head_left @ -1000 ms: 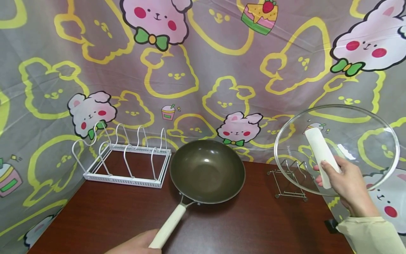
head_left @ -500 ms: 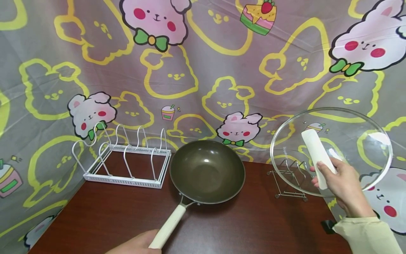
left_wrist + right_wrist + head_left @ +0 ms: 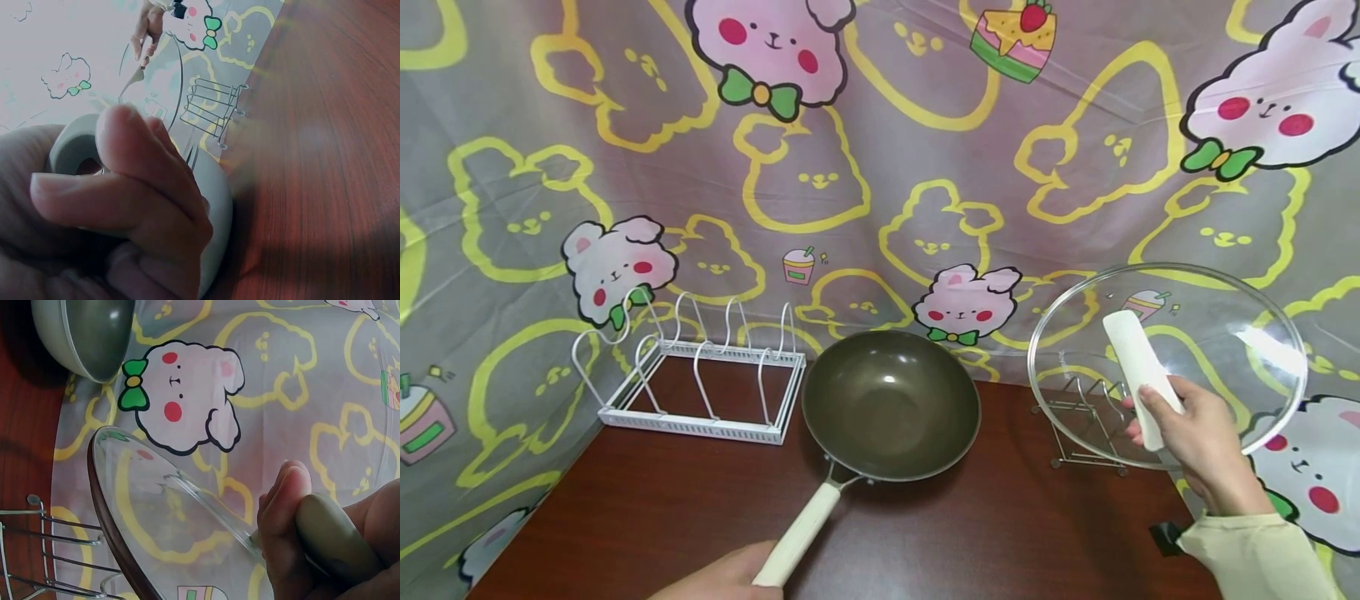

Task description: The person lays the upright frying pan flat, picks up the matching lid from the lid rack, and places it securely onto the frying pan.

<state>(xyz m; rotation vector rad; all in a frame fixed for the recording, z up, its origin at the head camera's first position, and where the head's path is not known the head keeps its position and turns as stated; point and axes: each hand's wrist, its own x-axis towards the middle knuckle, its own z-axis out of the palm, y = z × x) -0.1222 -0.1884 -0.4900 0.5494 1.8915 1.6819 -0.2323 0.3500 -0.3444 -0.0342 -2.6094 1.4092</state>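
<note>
My left hand (image 3: 726,575) grips the cream handle (image 3: 797,537) of a dark wok (image 3: 891,408) standing mid-table. In the left wrist view the left hand's fingers (image 3: 144,187) curl round that handle. On the right, my right hand (image 3: 1198,433) holds a large round glass lid (image 3: 1217,333) by its long cream grip (image 3: 1142,379). The lid is tilted in the air, overlapping a small wire rack (image 3: 1086,433) in the head view. Seen from the right wrist, the fingers (image 3: 284,512) wrap the grip, and the lid's rim (image 3: 112,531) is near the wire rack.
A white metal rack (image 3: 700,429) with several upright loops stands left of the wok on the reddish-brown wooden table (image 3: 970,533). Behind the table hangs a grey curtain (image 3: 925,142) with cartoon rabbits. A black object (image 3: 1167,537) shows by the right sleeve.
The right hand has carried the glass lid a little to the left and slightly down, further over the wire rack in view. The left hand and the wok have stayed in place.
</note>
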